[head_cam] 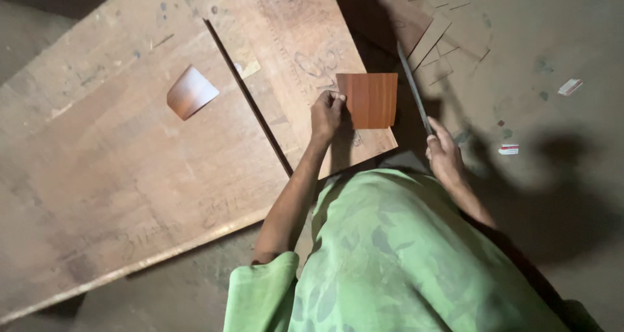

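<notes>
Under my left hand (326, 113) lies a worn plywood board (130, 176) on the dusty floor (552, 195); its fingers pinch a reddish veneer square (369, 99). Right hand (445, 156) grips a long blade (413, 88), scraps (448, 33) beyond.

I see open board (117, 176) to the left — only a curled scrap (190, 92) and a thin dark strip (250, 101) running diagonally break that surface. My left hand (326, 113) presses the reddish-brown piece (368, 99) at the board's near corner, so that corner is taken. On the right, the long blade (414, 92) in my right hand (445, 155) bars the gap, and beyond it loose offcuts (448, 36) crowd the floor — farther right the floor lies barer.
</notes>
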